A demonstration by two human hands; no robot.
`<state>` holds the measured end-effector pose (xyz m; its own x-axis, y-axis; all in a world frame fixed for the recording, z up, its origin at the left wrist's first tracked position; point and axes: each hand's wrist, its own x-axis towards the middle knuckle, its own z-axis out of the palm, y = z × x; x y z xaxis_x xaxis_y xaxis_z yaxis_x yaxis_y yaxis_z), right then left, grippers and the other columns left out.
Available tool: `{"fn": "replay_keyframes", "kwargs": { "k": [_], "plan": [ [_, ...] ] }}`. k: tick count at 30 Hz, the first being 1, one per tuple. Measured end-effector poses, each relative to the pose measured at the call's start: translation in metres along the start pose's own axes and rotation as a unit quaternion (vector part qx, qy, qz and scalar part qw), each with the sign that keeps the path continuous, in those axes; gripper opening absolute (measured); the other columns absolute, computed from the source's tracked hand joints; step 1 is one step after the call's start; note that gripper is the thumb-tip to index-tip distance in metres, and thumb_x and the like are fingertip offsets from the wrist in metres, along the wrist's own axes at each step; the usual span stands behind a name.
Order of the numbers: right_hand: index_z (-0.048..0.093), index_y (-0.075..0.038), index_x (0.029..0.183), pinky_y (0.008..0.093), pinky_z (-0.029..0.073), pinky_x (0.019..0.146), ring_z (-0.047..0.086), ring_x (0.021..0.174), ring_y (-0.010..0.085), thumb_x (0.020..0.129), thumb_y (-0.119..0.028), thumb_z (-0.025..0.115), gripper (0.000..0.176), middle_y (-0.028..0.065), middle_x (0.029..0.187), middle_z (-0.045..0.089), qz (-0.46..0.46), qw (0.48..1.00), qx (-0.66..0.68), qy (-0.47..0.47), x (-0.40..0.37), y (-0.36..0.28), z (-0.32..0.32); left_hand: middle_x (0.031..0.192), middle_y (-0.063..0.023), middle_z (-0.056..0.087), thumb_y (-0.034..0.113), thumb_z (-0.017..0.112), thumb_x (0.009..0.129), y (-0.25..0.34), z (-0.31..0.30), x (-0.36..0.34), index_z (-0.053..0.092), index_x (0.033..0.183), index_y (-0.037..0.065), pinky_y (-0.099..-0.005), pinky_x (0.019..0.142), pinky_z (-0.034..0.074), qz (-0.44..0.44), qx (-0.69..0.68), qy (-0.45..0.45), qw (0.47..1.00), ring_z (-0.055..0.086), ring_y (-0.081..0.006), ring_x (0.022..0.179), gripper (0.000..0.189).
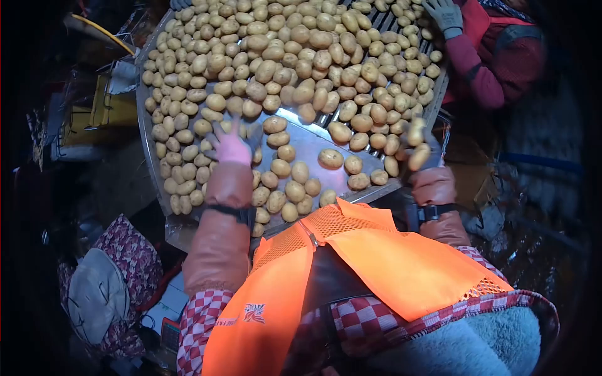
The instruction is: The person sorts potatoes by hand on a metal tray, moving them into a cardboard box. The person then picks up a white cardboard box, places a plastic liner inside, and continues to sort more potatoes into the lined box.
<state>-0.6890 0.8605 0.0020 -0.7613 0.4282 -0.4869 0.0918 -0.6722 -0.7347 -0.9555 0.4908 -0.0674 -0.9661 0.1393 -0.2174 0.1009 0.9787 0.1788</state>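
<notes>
Many tan potatoes [276, 59] cover a metal sorting table [307, 135]. My left hand [232, 145], in a pink and grey glove, lies over the table left of centre with its fingers spread, potatoes close on both sides and nothing visible in it. At the table's right edge my right hand [433, 153], in a dark glove and blurred, holds potatoes [419, 156], one above the other. Its fingers are partly hidden behind them. Several loose potatoes [295, 190] sit on the metal between my hands.
A co-worker's gloved hand [444, 14] rests on potatoes at the upper right, beside a red sleeve [486, 75]. Another glove shows at the top left. A yellow crate [103, 109] stands left of the table. A person in a light cap [97, 294] is at the lower left.
</notes>
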Motion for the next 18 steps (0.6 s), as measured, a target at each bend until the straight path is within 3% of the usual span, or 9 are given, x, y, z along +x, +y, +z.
{"fn": "replay_keyframes", "kwargs": {
  "k": [3,6,8,10,12,14,15,17,18],
  "plan": [
    [0.049,-0.015,0.084,0.0322,0.047,0.064,0.051,0.07,0.017,0.093,-0.039,0.063,0.029,0.0007,0.081,0.051,-0.084,0.939,0.034,0.332,-0.013,-0.038,-0.02,0.161,-0.0105,0.02,0.049,0.065,0.086,-0.012,-0.006,-0.056,0.047,0.143,0.039,-0.0717,0.109,0.019,0.136,0.015,-0.072,0.988,0.014,-0.0405,0.149,0.06],
    [0.055,-0.011,0.111,0.0334,0.052,0.075,0.058,0.082,0.0184,0.091,-0.031,0.067,0.031,0.0077,0.099,0.059,-0.173,0.92,-0.19,0.295,0.012,-0.028,-0.163,0.161,-0.0056,0.019,0.035,0.065,0.089,-0.035,-0.005,-0.078,0.049,0.141,0.038,-0.07,0.109,0.023,0.136,0.038,-0.121,0.983,0.015,-0.0338,0.15,0.055],
    [0.049,-0.007,0.141,0.0301,0.052,0.075,0.06,0.081,0.0155,0.087,-0.018,0.074,0.061,0.0121,0.119,0.062,-0.234,0.75,-0.506,0.355,0.04,-0.019,-0.212,0.161,-0.0042,0.02,0.028,0.066,0.087,-0.038,-0.014,-0.081,0.05,0.14,0.039,-0.0697,0.108,0.024,0.084,0.048,-0.164,0.982,0.015,-0.0307,0.15,0.056],
    [0.048,-0.003,0.142,0.0337,0.047,0.09,0.059,0.101,0.0231,0.084,-0.015,0.078,0.065,0.0185,0.126,0.061,-0.351,0.723,-0.55,0.228,0.051,-0.018,-0.091,0.158,-0.0038,0.027,0.021,0.07,0.081,-0.037,-0.02,-0.087,0.053,0.137,0.034,-0.0668,0.108,0.027,0.025,0.01,-0.155,0.987,0.019,-0.0295,0.149,0.06],
    [0.05,-0.006,0.141,0.0392,0.039,0.109,0.053,0.126,0.0325,0.081,-0.02,0.081,0.069,0.0224,0.134,0.055,-0.241,0.795,-0.53,0.169,0.057,0.016,0.014,0.154,-0.0044,0.034,0.021,0.07,0.079,-0.035,-0.013,-0.092,0.055,0.136,0.031,-0.065,0.109,0.028,0.067,0.018,-0.086,0.994,0.026,-0.0304,0.146,0.06],
    [0.053,-0.015,0.14,0.0438,0.037,0.111,0.047,0.131,0.0377,0.08,-0.026,0.08,0.067,0.0213,0.145,0.046,-0.185,0.665,-0.707,0.154,0.052,0.063,0.097,0.149,-0.0067,0.041,0.031,0.072,0.078,-0.045,0.004,-0.097,0.057,0.133,0.026,-0.0639,0.11,0.026,0.139,-0.072,-0.069,0.985,0.033,-0.033,0.142,0.057],
    [0.054,-0.021,0.139,0.0462,0.037,0.111,0.044,0.133,0.0409,0.079,-0.029,0.079,0.066,0.0203,0.148,0.041,-0.192,0.496,-0.83,0.167,0.039,0.077,0.136,0.145,-0.0086,0.045,0.042,0.074,0.078,-0.047,0.015,-0.098,0.058,0.131,0.022,-0.0638,0.111,0.025,0.198,-0.17,-0.083,0.962,0.036,-0.0352,0.139,0.058],
    [0.053,-0.029,0.139,0.0491,0.037,0.111,0.044,0.131,0.0458,0.077,-0.033,0.077,0.066,0.0189,0.152,0.036,-0.275,0.596,-0.754,0.033,0.054,0.12,0.155,0.144,-0.0085,0.047,0.054,0.07,0.078,-0.035,-0.006,-0.108,0.058,0.132,0.023,-0.0648,0.112,0.021,0.344,-0.058,-0.069,0.935,0.039,-0.0362,0.137,0.063],
    [0.051,-0.029,0.142,0.0494,0.041,0.108,0.048,0.126,0.0456,0.079,-0.03,0.075,0.067,0.0216,0.152,0.035,-0.216,0.574,-0.79,-0.004,0.047,0.133,0.182,0.145,-0.0079,0.047,0.057,0.069,0.077,-0.049,-0.005,-0.109,0.058,0.132,0.023,-0.0648,0.112,0.021,0.361,-0.061,-0.061,0.928,0.039,-0.0355,0.137,0.066]
  ]
}}
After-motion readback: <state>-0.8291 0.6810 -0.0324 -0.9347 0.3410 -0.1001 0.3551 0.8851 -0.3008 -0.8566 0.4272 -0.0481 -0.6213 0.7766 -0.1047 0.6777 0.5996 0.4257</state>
